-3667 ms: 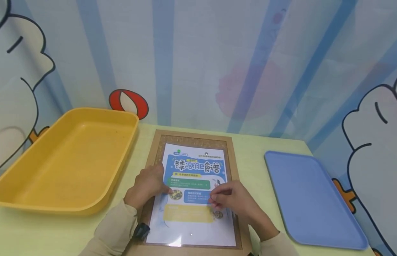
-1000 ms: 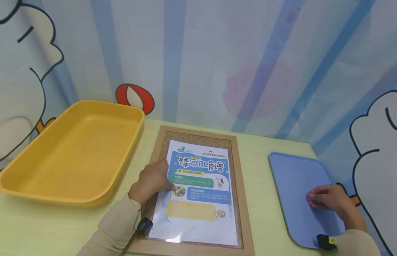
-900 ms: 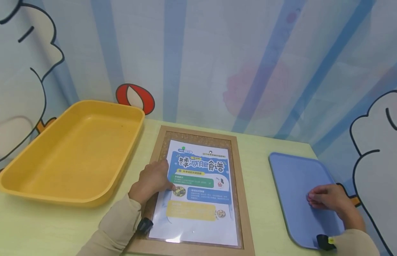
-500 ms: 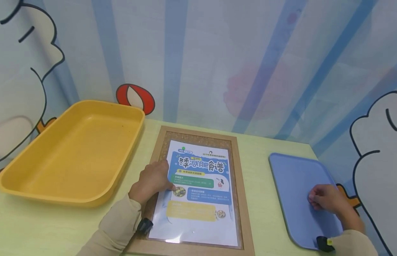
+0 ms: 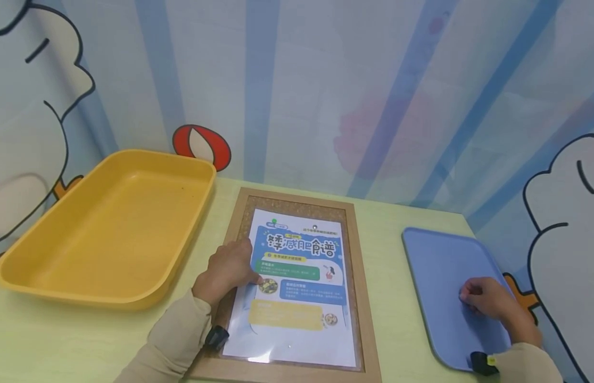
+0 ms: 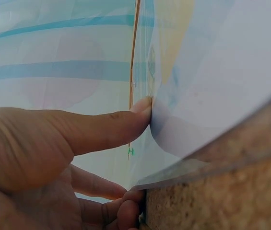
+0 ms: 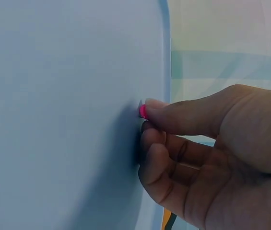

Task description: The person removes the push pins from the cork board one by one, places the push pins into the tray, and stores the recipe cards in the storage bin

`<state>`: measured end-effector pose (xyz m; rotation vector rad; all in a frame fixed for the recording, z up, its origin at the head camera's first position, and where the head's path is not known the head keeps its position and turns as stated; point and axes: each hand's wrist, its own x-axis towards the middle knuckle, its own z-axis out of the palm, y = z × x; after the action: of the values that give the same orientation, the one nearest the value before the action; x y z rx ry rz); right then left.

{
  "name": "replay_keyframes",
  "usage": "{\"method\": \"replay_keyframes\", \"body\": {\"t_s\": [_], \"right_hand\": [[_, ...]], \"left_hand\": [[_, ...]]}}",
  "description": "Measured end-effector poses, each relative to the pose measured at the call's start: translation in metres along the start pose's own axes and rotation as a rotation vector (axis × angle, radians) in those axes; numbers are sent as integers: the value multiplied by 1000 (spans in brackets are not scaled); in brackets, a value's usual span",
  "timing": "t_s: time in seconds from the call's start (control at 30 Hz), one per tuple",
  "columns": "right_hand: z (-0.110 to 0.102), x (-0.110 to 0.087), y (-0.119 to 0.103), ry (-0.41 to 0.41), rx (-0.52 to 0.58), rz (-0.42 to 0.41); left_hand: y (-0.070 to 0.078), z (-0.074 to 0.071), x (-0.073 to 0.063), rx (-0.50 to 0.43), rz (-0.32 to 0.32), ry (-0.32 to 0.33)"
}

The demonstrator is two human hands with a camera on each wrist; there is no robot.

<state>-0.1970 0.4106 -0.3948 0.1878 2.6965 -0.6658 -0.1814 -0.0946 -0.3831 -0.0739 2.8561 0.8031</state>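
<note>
A laminated poster [image 5: 292,343] with Chinese lettering lies on a wood-framed cork board [image 5: 363,298]. A green push pin [image 5: 274,221] and a pale push pin [image 5: 314,227] sit near its top corners. My left hand [image 5: 230,266] rests over the board's left side. Its straight thumb [image 6: 121,127] presses on the poster, and the other fingertips are at the sheet's edge by the cork. Over the blue tray [image 5: 440,260], my right hand [image 5: 491,300] pinches a small pink push pin [image 7: 143,111] between thumb and forefinger; the pin's tip is hard to make out.
A deep yellow bin [image 5: 110,234] stands left of the board. The tray lies at the right side of the pale yellow table [image 5: 388,319]. Behind the table hangs a striped cartoon backdrop [image 5: 306,96].
Since the oldest frame my right hand has moved right, from the poster to over the tray. In the last second its fingers shifted only slightly. My left hand has kept its place.
</note>
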Motion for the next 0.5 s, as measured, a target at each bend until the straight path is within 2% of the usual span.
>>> {"method": "replay_keyframes", "body": {"t_s": [0.3,0.5], "right_hand": [[-3,1,6,29,-12,-10],[-10,2,4,76,-22,-54]], "left_hand": [[2,-1,0,17,-11,-13],[2,-2,-1,20,-6,-12]]}}
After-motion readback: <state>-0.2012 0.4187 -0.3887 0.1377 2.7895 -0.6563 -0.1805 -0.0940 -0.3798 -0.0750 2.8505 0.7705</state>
